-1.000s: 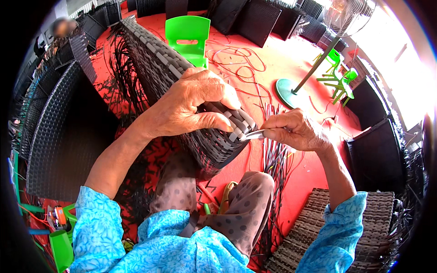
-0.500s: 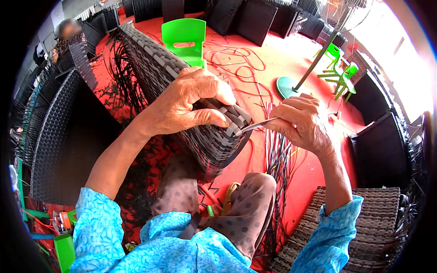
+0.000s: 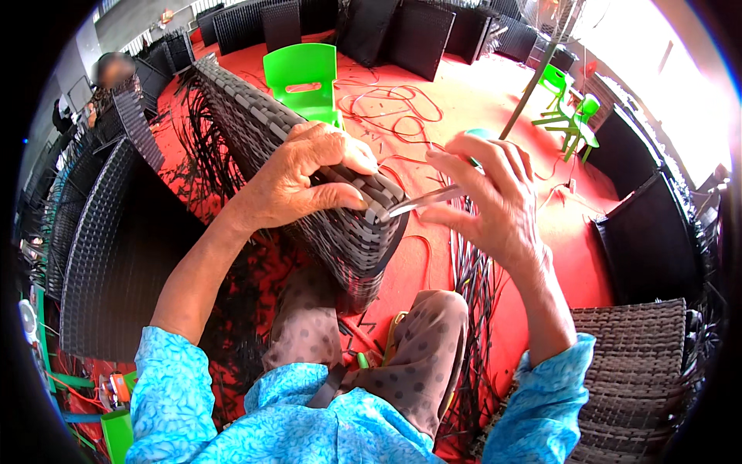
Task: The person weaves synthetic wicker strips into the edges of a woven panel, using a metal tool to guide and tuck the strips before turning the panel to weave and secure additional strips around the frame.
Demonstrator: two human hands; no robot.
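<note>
A long grey woven wicker piece point(image 3: 255, 104) slants up toward me, its lower part close to my knees. My left hand point(image 3: 309, 166) is closed over its near corner, thumb on the side and fingers across the top edge. From that corner a flat, shiny grey strip point(image 3: 421, 201) runs into my right hand point(image 3: 495, 193). The right thumb and forefinger are apart on either side of the strip, which passes behind the fingers. A small dark green bit shows between those fingers; I cannot make out what it is.
Loose dark strips point(image 3: 475, 286) lie on the red floor point(image 3: 564, 263) beside my right knee. Ahead stands a green chair point(image 3: 301, 73), with a red cord point(image 3: 394, 100) coiled beyond it. A dark woven panel point(image 3: 116, 255) leans at left; another woven piece point(image 3: 634, 371) lies at lower right.
My right hand has shifted left and its thumb and forefinger have spread from their pinch. More of the strip's broad side shows. My left hand still grips the corner.
</note>
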